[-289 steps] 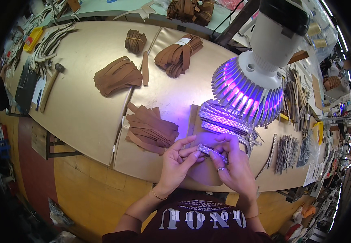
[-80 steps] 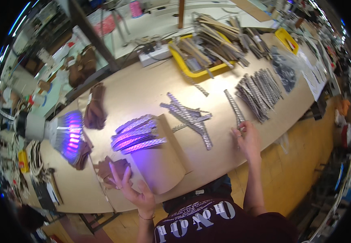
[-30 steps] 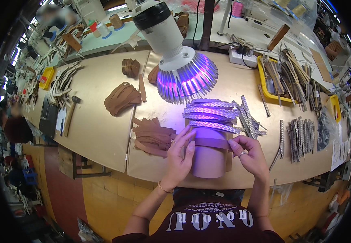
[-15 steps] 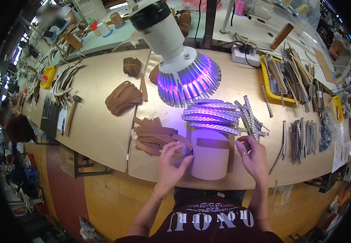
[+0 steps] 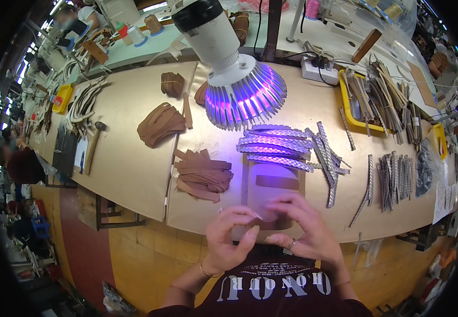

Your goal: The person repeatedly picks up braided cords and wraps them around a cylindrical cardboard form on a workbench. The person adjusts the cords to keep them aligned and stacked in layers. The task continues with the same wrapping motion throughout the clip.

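Note:
Close to my body, my left hand [image 5: 231,235] pinches a brown strip [image 5: 254,221] between thumb and fingers; a thin pale sliver shows at its upper edge. Facing it, my right hand [image 5: 307,230] has curved fingers, blurred at the tips, with its thumb well apart from them. Just beyond both hands is a rounded, light-brown block [image 5: 263,196], its near part hidden by my fingers. Across its top lies another brown strip [image 5: 277,182]. To the left of the block sits a loose pile of brown strips [image 5: 203,174].
A lamp [image 5: 245,92] with a finned head and purple glow hangs over the block. Braided silvery strips [image 5: 274,145] lie behind it, with more bundles [image 5: 395,177] at right. Further off are a yellow tray [image 5: 353,108], a power strip [image 5: 319,73] and a hammer [image 5: 94,148].
My left hand has come nearer my body, taking a brown strip from the pile. My right hand has moved left and nearer, so both hands now meet in front of the block.

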Tool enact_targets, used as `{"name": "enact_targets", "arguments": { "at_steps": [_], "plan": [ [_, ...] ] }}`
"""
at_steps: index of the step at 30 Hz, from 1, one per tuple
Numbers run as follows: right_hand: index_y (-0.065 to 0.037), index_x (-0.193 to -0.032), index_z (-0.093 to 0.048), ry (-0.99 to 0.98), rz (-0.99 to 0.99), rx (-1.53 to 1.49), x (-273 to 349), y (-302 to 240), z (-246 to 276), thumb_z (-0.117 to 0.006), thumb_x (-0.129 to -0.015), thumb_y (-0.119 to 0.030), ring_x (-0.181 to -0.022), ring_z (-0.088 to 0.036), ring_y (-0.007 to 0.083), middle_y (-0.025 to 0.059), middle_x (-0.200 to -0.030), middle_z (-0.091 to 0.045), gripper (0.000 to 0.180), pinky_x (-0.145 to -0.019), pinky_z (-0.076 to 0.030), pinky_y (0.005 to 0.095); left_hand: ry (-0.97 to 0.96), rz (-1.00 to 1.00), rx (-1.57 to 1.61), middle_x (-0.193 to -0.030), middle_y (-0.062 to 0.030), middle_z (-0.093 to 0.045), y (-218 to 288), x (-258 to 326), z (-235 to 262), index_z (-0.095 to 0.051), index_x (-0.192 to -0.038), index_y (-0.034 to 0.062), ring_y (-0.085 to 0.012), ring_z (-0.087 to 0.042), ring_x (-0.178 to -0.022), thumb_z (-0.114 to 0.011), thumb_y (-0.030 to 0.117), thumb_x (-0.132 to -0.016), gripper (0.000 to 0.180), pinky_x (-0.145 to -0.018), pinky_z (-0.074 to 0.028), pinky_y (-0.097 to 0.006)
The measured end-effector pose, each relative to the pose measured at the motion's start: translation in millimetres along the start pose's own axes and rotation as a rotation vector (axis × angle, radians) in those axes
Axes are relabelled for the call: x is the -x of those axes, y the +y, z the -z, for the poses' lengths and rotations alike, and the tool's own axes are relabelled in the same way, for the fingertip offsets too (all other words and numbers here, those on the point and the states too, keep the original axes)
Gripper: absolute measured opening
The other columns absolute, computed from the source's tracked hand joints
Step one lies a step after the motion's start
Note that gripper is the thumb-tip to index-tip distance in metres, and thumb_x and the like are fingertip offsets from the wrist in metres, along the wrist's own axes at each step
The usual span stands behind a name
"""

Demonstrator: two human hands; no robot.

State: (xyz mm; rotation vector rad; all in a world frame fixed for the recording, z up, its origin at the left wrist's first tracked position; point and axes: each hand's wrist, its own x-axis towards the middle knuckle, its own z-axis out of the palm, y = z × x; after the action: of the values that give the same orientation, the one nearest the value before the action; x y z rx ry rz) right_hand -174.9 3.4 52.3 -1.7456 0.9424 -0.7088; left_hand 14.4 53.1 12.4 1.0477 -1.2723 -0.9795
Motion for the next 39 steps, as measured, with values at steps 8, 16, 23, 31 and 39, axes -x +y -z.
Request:
{"name": "enact_targets", "arguments": {
  "at_steps": [8,16,23,31,39],
  "plan": [
    [0.001,-0.093,-0.068,0.060,-0.331,-0.275,14.9,19.5,14.1,-0.071,-0.090,-0.019,-0.069,-0.053,0.0087,0.0007,-0.075,-0.063,0.021,-0.063,-0.043,0.0256,0.150,0.252,0.257,-0.097,-0.0059,-0.057,-22.9,-3.8,-8.2,-0.060,-0.091,-0.0028,-0.0089,-0.048,-0.082,-0.067,0.000,-0.086,0.010,-0.075,-0.041,-0.024],
    [0.002,-0.087,-0.068,0.172,-0.403,-0.070,10.2,43.6,11.4,-0.071,-0.090,-0.017,-0.069,-0.055,0.0069,0.0012,-0.071,-0.064,0.020,-0.064,-0.044,0.0242,0.175,0.396,0.109,-0.091,-0.0013,-0.057,-57.2,7.6,-12.8,-0.061,-0.088,-0.0008,-0.0072,-0.045,-0.076,-0.070,0.004,-0.085,0.011,-0.070,-0.038,-0.022],
    [0.003,-0.085,-0.066,0.313,-0.428,0.168,1.8,47.0,6.8,-0.075,-0.084,-0.018,-0.062,-0.055,0.0109,0.0059,-0.068,-0.064,0.022,-0.060,-0.044,0.0267,0.165,0.394,0.002,-0.088,-0.0007,-0.056,-65.1,1.8,-14.2,-0.060,-0.087,0.0011,-0.0074,-0.045,-0.075,-0.072,0.008,-0.084,0.014,-0.069,-0.038,-0.022],
    [-0.003,-0.094,-0.059,0.578,-0.313,0.516,10.4,39.2,4.0,-0.076,-0.081,-0.017,-0.086,-0.053,0.0221,0.0066,-0.092,-0.058,0.025,-0.080,-0.040,0.0353,0.241,0.068,-0.564,-0.102,-0.0096,-0.058,-71.7,-13.8,20.6,-0.068,-0.103,0.0043,-0.0236,-0.055,-0.091,-0.072,0.011,-0.081,0.024,-0.078,-0.045,-0.034],
    [-0.007,-0.089,-0.063,0.525,-0.218,0.510,6.9,26.0,8.2,-0.074,-0.083,-0.020,-0.091,-0.054,0.0233,0.0052,-0.093,-0.060,0.018,-0.084,-0.034,0.0350,-0.083,0.077,-1.146,-0.103,-0.0111,-0.058,-101.8,-63.9,56.8,-0.069,-0.104,0.0066,-0.0296,-0.053,-0.102,-0.071,0.021,-0.082,0.026,-0.089,-0.040,-0.042]
  ]
}}
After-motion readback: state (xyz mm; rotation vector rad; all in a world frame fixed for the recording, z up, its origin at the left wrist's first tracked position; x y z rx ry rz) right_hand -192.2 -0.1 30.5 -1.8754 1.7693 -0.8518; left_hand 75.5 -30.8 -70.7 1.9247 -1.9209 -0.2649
